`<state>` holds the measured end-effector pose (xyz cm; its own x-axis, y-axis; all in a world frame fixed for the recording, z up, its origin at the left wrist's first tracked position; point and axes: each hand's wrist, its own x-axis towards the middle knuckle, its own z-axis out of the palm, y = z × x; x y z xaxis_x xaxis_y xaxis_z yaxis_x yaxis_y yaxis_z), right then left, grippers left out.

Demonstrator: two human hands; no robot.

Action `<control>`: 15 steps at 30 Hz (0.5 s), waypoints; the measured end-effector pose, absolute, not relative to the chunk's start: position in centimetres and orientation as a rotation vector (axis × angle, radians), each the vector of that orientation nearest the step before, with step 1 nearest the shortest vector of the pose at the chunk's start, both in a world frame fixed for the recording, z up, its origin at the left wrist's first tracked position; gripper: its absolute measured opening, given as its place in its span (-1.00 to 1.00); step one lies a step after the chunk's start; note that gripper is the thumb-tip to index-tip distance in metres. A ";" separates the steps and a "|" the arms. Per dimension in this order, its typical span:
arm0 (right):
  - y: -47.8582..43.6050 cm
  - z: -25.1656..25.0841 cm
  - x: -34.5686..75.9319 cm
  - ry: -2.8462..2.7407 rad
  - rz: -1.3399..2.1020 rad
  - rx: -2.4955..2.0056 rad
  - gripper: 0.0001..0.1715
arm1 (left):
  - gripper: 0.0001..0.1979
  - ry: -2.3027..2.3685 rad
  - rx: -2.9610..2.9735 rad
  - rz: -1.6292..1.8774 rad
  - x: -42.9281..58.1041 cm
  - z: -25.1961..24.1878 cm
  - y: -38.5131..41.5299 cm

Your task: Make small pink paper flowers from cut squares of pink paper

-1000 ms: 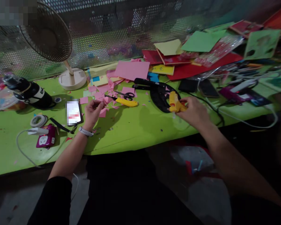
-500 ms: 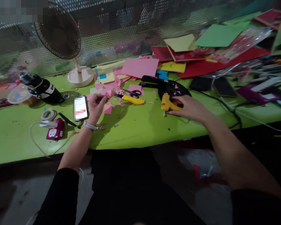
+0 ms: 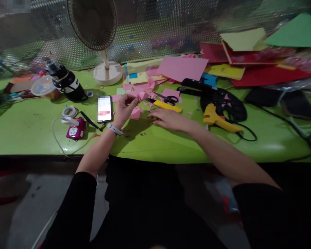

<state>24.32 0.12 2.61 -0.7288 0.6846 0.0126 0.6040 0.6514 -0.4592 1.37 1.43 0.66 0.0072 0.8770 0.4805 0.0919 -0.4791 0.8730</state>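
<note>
My right grip (image 3: 168, 119) spread, empty; cutter (image 3: 169, 106) just beyond, long axis roughly crosswise. Left grip (image 3: 125, 109) seemingly pinching pink paper (image 3: 142, 95).

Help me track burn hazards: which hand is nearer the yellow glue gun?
Right. The right hand is apart, left of the glue gun; the left hand is farther left.

One head-worn cam, close in, pitched forward and down over the wearer's black clothes (image 3: 145, 200). Wide field: worktop (image 3: 155, 145) runs side to side mid-frame, left hand (image 3: 124, 109) and right hand (image 3: 169, 119) near centre, mesh (image 3: 150, 24) across top.
</note>
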 end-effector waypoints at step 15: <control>2.1 0.9 23.5 -2.668 0.808 -0.977 -0.87 | -0.81 1.001 1.568 1.474 2.0 0.2 0.9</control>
<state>23.52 2.10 0.87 -0.7654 0.6434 -0.0105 0.5411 0.6348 -0.5516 1.99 0.92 0.23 0.0309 0.9104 0.4126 0.0477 -0.4136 0.9092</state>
